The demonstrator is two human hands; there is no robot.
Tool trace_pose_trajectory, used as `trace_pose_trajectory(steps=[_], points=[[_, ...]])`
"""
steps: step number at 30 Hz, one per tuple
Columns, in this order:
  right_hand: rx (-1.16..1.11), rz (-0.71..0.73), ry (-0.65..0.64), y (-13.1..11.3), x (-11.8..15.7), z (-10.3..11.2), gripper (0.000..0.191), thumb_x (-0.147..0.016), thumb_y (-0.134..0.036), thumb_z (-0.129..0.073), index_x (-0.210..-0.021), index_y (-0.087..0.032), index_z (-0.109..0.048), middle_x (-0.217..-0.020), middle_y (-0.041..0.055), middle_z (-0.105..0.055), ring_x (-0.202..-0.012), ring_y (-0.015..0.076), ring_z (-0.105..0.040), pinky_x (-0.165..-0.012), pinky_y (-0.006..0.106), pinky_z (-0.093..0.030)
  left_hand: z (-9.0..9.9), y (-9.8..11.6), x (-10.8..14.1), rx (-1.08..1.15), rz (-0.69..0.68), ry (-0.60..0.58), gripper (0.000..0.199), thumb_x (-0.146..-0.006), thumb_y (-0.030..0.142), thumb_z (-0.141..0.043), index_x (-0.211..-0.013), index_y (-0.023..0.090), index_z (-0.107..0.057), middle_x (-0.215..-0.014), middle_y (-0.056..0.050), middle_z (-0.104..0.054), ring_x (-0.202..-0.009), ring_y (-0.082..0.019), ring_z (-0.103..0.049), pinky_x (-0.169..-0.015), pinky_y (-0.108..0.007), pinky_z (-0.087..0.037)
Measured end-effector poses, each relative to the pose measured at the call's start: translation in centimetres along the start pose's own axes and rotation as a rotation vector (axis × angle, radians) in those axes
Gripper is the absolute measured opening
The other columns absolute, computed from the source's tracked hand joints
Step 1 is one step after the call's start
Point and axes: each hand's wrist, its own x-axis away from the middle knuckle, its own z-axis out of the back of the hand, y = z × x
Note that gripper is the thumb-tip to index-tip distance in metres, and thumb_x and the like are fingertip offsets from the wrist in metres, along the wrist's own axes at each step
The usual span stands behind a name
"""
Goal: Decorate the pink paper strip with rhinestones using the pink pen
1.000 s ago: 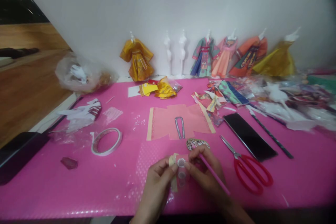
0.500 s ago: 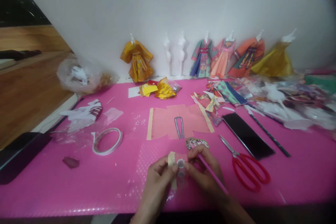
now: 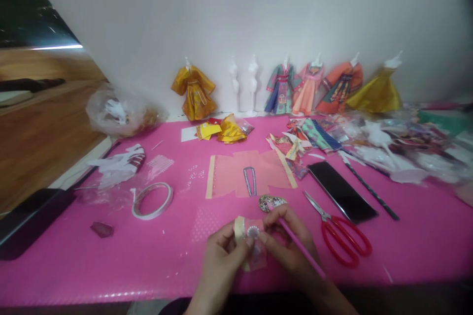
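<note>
Low in the middle, my left hand (image 3: 222, 256) pinches a small pink piece (image 3: 256, 252) between thumb and fingers. The piece has a cream band along its left side and a ring of white beads (image 3: 253, 231) near its top. My right hand (image 3: 290, 241) is closed around a slim pink pen-like stick (image 3: 301, 246), its thumb at the right side of the beads. Just behind the right fingers lies an oval dish of glittery speckles (image 3: 266, 202), partly covered by that hand. Further back is a flat pink garment cutout (image 3: 224, 173) with a beaded U-shaped trim (image 3: 246, 177) on it.
Red-handled scissors (image 3: 342, 234) and a black phone (image 3: 342, 192) lie right of my hands. To the left are a tape roll (image 3: 170, 197), a dark red stone-like piece (image 3: 102, 229) and a black case (image 3: 33, 221). Dressed mini mannequins (image 3: 194, 91) stand along the wall.
The camera view has shifted slightly, so the table items appear a little further left. Both hands keep their hold on the pink piece and the stick, with small finger movements at the beads.
</note>
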Motion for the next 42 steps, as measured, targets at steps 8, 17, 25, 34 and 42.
trace_pose_trajectory(steps=[8, 17, 25, 34, 42], points=[[0.011, -0.122, -0.052, -3.5, 0.4, 1.2, 0.015, -0.078, -0.018, -0.066, -0.080, -0.023, -0.052, -0.075, -0.0028, -0.059, -0.066, 0.0138, -0.056, -0.060, 0.025, -0.046, -1.5, 1.9, 2.4, 0.000, 0.083, -0.022, 0.023, -0.072, 0.040, -0.077, -0.074, 0.018, -0.070, -0.063, -0.002, -0.062, -0.058, -0.015, -0.055, -0.054, -0.026, -0.045], [0.051, -0.136, -0.051, -4.9, 1.1, 1.4, 0.019, -0.076, -0.012, -0.066, -0.079, -0.023, -0.052, -0.073, -0.0045, -0.058, -0.066, 0.0122, -0.054, -0.063, 0.025, -0.045, -3.0, 3.5, 4.2, -0.085, 0.037, -0.115, 0.029, -0.080, 0.037, -0.068, -0.056, 0.019, -0.067, -0.058, -0.002, -0.059, -0.057, -0.016, -0.051, -0.057, -0.028, -0.040], [0.039, -0.226, -0.125, -6.2, 1.3, 1.2, 0.016, -0.077, -0.017, -0.066, -0.080, -0.022, -0.052, -0.071, -0.0042, -0.057, -0.064, 0.0112, -0.055, -0.059, 0.024, -0.045, -3.3, 3.6, 4.5, -0.027, 0.083, -0.094, 0.015, -0.076, 0.032, -0.072, -0.075, 0.017, -0.073, -0.056, -0.001, -0.063, -0.052, -0.015, -0.055, -0.055, -0.026, -0.041], [-0.016, -0.261, -0.151, -6.0, 1.3, 1.4, 0.019, -0.075, -0.012, -0.066, -0.080, -0.022, -0.052, -0.072, -0.0056, -0.057, -0.065, 0.0092, -0.055, -0.057, 0.021, -0.045, -2.9, 3.2, 4.2, -0.164, 0.013, -0.084, 0.010, -0.078, 0.025, -0.068, -0.073, 0.018, -0.069, -0.064, 0.000, -0.067, -0.058, -0.014, -0.058, -0.057, -0.025, -0.045], [-0.046, -0.302, -0.162, -5.9, 1.1, 1.6, 0.020, -0.076, -0.010, -0.066, -0.081, -0.022, -0.052, -0.075, -0.0055, -0.055, -0.066, 0.0091, -0.053, -0.059, 0.021, -0.044, -2.7, 3.1, 4.2, -0.274, -0.121, -0.081, 0.007, -0.079, 0.024, -0.067, -0.074, 0.020, -0.070, -0.077, -0.003, -0.067, -0.072, -0.019, -0.061, -0.068, -0.030, -0.051]])
